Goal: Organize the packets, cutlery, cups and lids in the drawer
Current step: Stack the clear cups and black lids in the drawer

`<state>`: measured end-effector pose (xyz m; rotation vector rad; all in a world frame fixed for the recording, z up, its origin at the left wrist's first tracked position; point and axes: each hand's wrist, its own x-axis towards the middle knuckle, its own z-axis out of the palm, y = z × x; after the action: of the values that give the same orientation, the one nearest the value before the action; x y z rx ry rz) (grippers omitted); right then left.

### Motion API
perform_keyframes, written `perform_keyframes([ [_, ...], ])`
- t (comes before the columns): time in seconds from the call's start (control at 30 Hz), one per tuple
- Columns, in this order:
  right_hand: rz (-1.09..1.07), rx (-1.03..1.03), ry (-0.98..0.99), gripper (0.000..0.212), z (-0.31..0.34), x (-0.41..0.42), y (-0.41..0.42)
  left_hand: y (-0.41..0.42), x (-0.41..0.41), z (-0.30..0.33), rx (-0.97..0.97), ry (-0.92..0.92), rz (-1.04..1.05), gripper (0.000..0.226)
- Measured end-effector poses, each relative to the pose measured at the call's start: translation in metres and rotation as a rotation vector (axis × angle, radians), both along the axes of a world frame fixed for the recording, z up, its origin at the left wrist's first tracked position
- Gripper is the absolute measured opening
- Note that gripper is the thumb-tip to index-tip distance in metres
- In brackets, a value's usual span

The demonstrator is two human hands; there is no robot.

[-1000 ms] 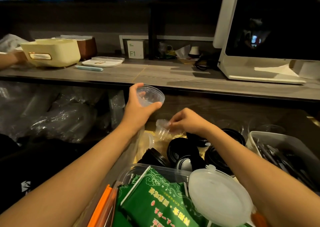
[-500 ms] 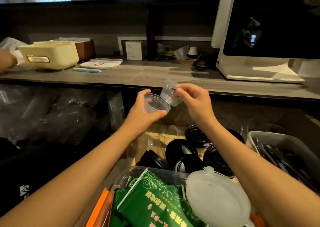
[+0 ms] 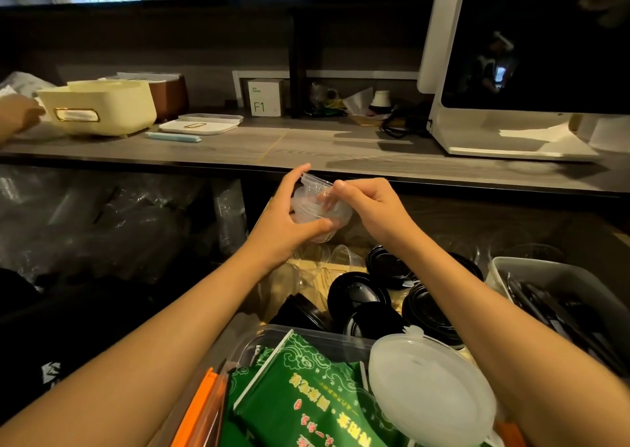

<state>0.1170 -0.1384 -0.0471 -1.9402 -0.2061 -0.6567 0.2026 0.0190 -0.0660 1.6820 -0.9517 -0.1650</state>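
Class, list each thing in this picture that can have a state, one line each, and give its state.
Small clear plastic cups: nested, held in both hands above the drawer.
Left hand: grips the cups from below.
Right hand: pinches the inner cup.
Black round lids: lying loose in the drawer.
Round translucent lid: resting on the clear tub.
Green packets: stacked in the tub.

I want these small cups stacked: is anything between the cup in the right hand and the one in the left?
Nothing visible does. The right hand is already pressing its clear cup into the clear cup held by the left hand, above the drawer.
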Motion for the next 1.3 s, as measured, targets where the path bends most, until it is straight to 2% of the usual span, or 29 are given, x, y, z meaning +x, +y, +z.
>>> perform_keyframes([
  [0.1,0.034,0.029,-0.003,0.031,0.001,0.001,-0.002,0.001,-0.002,0.003,-0.044,0.054,-0.031,0.095],
  [0.23,0.058,0.037,0.012,0.040,-0.001,0.001,-0.006,0.001,-0.001,0.001,0.010,0.079,-0.061,0.102],
  [0.37,-0.007,0.044,-0.044,0.033,0.000,-0.003,-0.007,0.000,-0.002,0.003,0.036,0.186,-0.092,0.092],
  [0.47,0.006,0.086,-0.066,0.027,0.000,-0.004,-0.008,0.000,-0.003,0.005,-0.081,0.336,-0.049,0.082],
  [0.67,0.037,-0.007,0.054,0.032,0.000,-0.002,0.001,-0.001,-0.007,0.008,-0.125,0.497,-0.069,0.048],
  [0.83,0.097,-0.127,0.142,0.037,-0.004,-0.003,0.005,0.000,-0.007,0.007,-0.132,0.628,-0.134,0.053],
  [0.9,0.070,-0.029,0.101,0.036,-0.003,-0.004,0.008,0.000,-0.005,0.006,-0.166,0.610,-0.106,0.045],
  [1.0,-0.131,0.131,-0.034,0.039,-0.001,0.004,0.005,0.000,-0.004,0.009,-0.247,0.592,-0.044,0.030],
  [1.03,-0.185,0.179,-0.026,0.039,0.000,0.007,0.004,0.000,-0.004,0.010,-0.269,0.576,-0.037,0.027],
  [1.1,-0.178,0.311,0.125,0.033,-0.002,0.010,0.008,-0.001,-0.007,0.012,-0.286,0.534,-0.049,0.026],
  [1.2,0.028,0.523,0.391,0.042,-0.008,0.008,0.021,0.000,-0.010,0.012,-0.272,0.480,-0.085,0.036],
  [1.3,0.046,0.514,0.375,0.046,-0.012,0.010,0.027,0.000,-0.009,0.011,-0.261,0.498,-0.090,0.031],
])
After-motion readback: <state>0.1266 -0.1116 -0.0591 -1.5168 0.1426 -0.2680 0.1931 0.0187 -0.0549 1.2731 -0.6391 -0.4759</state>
